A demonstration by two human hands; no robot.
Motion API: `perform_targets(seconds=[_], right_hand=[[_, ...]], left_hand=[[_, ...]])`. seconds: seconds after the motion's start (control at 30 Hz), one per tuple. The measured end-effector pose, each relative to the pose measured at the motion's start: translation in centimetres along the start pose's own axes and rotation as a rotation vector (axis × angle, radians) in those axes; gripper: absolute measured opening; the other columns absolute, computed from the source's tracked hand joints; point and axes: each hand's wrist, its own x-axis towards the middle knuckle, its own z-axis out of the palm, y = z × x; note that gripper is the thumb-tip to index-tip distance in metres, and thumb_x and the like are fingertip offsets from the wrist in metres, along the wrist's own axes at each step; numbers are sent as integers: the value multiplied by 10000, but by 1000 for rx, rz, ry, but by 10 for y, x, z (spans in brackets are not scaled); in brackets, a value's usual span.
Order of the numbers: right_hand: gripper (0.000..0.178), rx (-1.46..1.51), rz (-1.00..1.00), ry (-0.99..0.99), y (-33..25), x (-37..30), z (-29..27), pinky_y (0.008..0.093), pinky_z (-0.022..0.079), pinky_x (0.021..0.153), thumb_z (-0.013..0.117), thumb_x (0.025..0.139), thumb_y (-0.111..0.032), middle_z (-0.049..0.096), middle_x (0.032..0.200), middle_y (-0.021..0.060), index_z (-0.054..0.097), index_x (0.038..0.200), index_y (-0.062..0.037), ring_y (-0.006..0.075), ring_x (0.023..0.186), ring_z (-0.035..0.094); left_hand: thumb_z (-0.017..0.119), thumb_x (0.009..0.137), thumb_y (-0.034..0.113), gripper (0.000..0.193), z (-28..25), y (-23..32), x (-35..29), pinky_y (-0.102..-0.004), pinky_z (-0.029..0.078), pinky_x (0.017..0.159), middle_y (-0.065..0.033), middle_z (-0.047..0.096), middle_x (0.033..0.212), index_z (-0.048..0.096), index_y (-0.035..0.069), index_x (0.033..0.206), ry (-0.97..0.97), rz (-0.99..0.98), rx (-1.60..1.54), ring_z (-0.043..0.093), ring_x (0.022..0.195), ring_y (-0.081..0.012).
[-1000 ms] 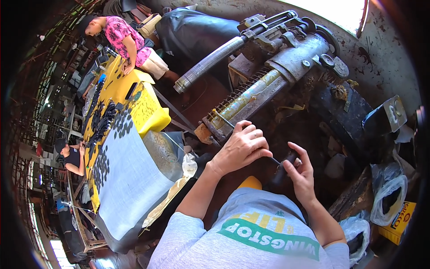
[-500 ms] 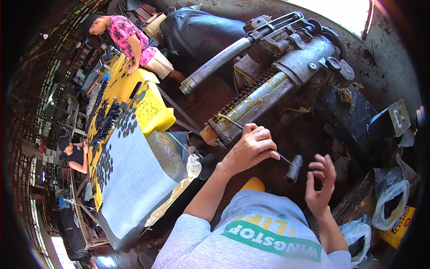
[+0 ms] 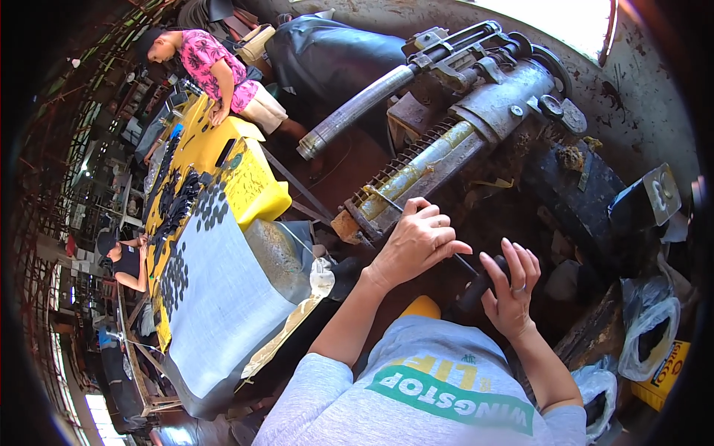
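Seemingly stiff, the rod (image 3: 465, 264) is held in the curled left hand (image 3: 415, 242); its handle (image 3: 474, 291), beside the spread right hand (image 3: 512, 303), is best gripped.

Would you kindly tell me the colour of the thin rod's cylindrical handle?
The cylindrical handle looks dark grey to black, best in the head view.

Thin rod (image 3: 466, 266) partly hidden, dark handle (image 3: 471, 293) blurred.
The left hand's grip (image 3: 418, 243) covers the rod's middle; the right hand's grip (image 3: 512, 292) hides part of the handle. The picture's lower edge cuts off the grey shirt (image 3: 446, 357), its upper edge the bright window (image 3: 558, 21). Near the counter's (image 3: 230, 312) left edge, the heaped black pieces (image 3: 175, 199) are too small to tell apart, as are the fingers of the person in a dark top (image 3: 128, 260).
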Motion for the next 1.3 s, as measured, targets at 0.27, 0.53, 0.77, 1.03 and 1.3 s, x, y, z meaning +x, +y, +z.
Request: perform_targets(seconds=[0.27,0.53,0.77,1.03,1.3], right_hand=[[671,1366,1033,-378,-3,7,-5,285,463,616,350,1005,-513,633,638,103,707,782,9,173,577,588],[367,775,236,73,-3,15,-41,333,477,688,510,953,-286,665,805,133,686,848,19,213,676,602],[591,155,23,-86,5,1,-15,484,374,1036,638,694,62,316,1458,181,627,1231,-185,402,1306,348],[477,185,46,-149,11,11,-7,461,336,1019,681,763,-40,590,1221,53,630,1229,-125,292,1203,475],[755,1868,1264,-410,16,4,1,346,552,624,297,1004,-557,678,702,167,642,737,60,257,554,662]], left_hand=[[731,777,373,304,0,0,-7,-364,351,893,-38,569,799,609,96,804,25,-63,-205,565,842,-217],[706,806,380,298,6,-4,4,-360,339,869,-21,552,774,596,106,773,12,-8,-54,540,836,-201],[629,858,436,364,13,-6,13,-366,354,853,-13,567,697,611,111,695,23,-1,106,544,756,-198],[623,886,404,373,11,-3,11,-359,370,833,-18,585,653,637,101,669,-57,-108,130,554,695,-192],[744,734,449,408,3,-2,2,-359,356,890,-54,555,782,585,75,768,85,-112,-187,558,820,-223]])
